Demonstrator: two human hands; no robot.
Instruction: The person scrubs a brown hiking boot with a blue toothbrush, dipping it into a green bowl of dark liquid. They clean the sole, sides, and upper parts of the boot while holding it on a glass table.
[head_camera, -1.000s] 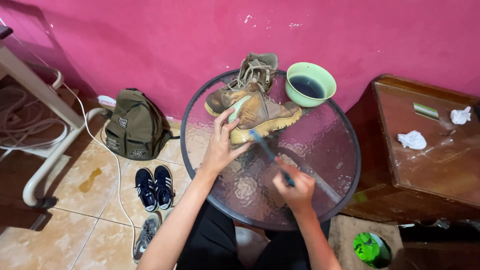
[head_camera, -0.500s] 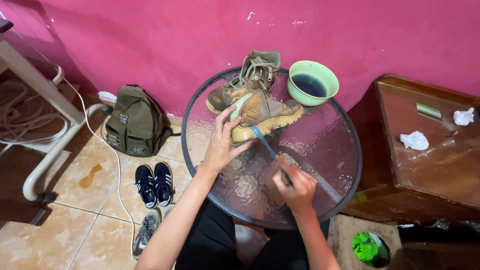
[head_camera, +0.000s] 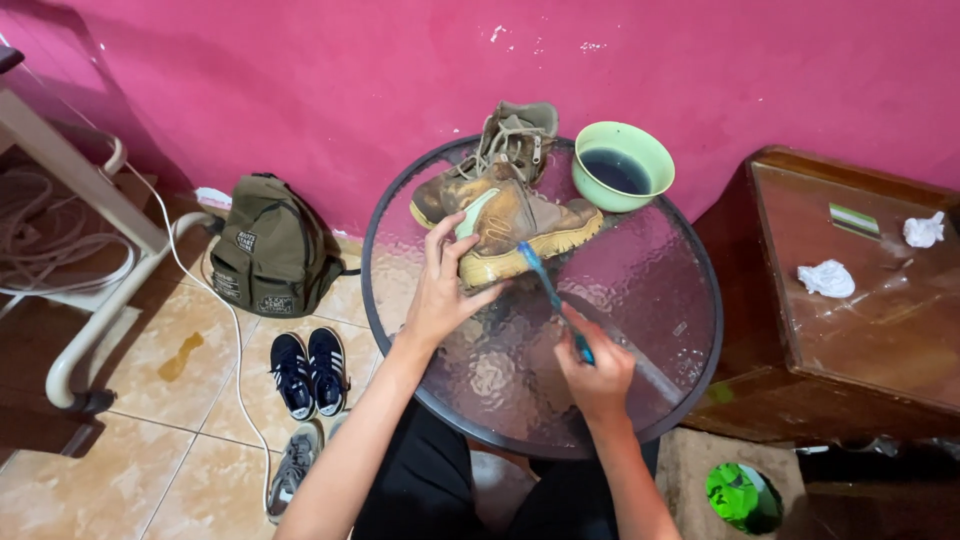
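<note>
Boots (head_camera: 500, 200): two; toothbrush (head_camera: 550, 295): one; bowl (head_camera: 622, 165): one.

A room in a home, pink painted wall (head_camera: 300, 90), tiled floor (head_camera: 150, 440), dark sneakers (head_camera: 308, 372) on it, olive backpack (head_camera: 268, 255) against the wall, wooden cabinet (head_camera: 860, 300) beside a round glass bench (head_camera: 650, 290)

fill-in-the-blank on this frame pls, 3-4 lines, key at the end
1. The left hand steadies a muddy brown ____ on the round glass table.
2. The right hand holds a blue ____ whose head touches the sole.
3. The green bowl beside the boots holds dark ____.
4. On the tiled floor next to the olive backpack lies a pair of dark ____ with white stripes.

Missing words: boot; toothbrush; liquid; sneakers
</note>
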